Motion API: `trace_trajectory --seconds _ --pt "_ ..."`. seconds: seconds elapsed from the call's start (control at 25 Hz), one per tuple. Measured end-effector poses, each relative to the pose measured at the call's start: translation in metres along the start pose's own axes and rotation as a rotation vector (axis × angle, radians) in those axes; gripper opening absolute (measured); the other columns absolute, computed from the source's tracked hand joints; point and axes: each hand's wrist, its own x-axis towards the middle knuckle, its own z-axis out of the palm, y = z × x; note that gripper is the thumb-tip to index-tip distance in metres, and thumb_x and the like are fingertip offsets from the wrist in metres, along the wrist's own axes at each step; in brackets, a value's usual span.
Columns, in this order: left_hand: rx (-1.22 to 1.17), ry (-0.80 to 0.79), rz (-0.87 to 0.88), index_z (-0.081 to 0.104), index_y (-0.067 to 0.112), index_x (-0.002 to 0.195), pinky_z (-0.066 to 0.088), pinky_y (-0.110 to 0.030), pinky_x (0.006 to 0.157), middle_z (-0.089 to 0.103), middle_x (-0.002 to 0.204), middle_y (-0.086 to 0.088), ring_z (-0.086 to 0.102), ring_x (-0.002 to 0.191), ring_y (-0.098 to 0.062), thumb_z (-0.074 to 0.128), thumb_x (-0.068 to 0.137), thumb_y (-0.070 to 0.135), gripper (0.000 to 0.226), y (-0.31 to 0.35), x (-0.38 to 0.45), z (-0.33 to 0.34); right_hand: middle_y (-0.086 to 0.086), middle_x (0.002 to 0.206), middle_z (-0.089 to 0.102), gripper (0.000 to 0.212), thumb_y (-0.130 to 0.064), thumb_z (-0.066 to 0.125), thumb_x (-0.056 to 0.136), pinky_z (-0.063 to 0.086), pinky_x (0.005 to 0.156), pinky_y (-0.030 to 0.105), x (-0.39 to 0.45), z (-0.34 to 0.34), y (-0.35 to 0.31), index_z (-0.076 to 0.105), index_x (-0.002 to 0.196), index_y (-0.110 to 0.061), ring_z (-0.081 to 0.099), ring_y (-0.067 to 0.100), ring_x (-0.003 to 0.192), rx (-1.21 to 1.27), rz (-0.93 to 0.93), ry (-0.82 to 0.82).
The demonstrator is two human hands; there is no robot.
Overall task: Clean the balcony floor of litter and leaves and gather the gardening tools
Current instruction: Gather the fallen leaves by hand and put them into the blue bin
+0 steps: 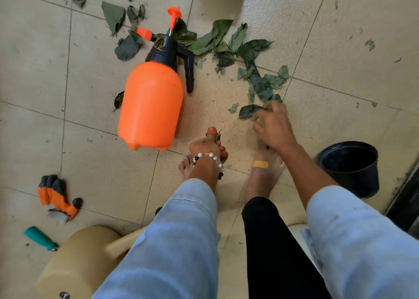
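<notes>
**Reaching low for leaves among scattered tools**

Nearest the lens: two pale denim sleeves, forearms angled down toward the tiled floor (340, 38). Between them, a black trouser leg and bare feet, one with a tan plaster across it.

Left hand (207, 145): hanging straight down in front of the left foot, back of the hand to the camera, pearl bracelet (209, 157) at the wrist. Fingers curled under, clenched round a small green leaf scrap poking out by the thumb.

Right hand (271, 125): stretched forward and low, wrist bent, knuckles up. Fingertips pinching the edge of a dark green leaf (248, 111) lying flat on the tile; remaining fingers loosely bent beneath.

Beyond that hand, a trail of torn leaves (226, 42) running up and left across the floor, more scraps toward the top left corner.

Orange pressure sprayer (152, 101) on its side left of the hands, black head and trigger handle pointing away, nozzle among the leaves.

Orange and grey gardening glove (59, 196) crumpled at the left, well apart from the sprayer. Teal tool handle (39, 237) just below it, its far end hidden behind a tan rounded seat (77, 264).

Black plastic pot (351, 167) upright at the right, beside the right forearm.
</notes>
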Motion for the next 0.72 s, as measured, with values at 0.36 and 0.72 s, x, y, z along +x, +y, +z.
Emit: trace_trajectory --seconds 0.36,0.72 --pt "0.066 0.111 -0.103 0.046 0.007 0.061 0.03 -0.016 0.038 0.04 0.043 -0.002 0.033 0.031 -0.013 0.044 0.09 0.066 0.066 0.003 -0.001 -0.006 0.014 0.113 0.054 0.029 -0.005 0.063 0.087 0.048 0.082 0.036 0.012 0.014 -0.04 0.056 0.115 -0.003 0.052 0.028 0.105 -0.169 -0.209 -0.027" --pt "-0.023 0.016 -0.116 0.041 0.011 0.065 0.024 -0.013 0.04 0.035 0.049 0.0 0.026 0.034 -0.011 0.049 0.09 0.062 0.057 0.019 0.006 -0.004 0.015 0.114 0.05 0.021 0.001 0.046 0.093 0.049 0.071 0.035 0.023 0.036 -0.036 0.056 0.111 0.004 0.049 0.029 0.104 -0.448 -0.439 -0.081"
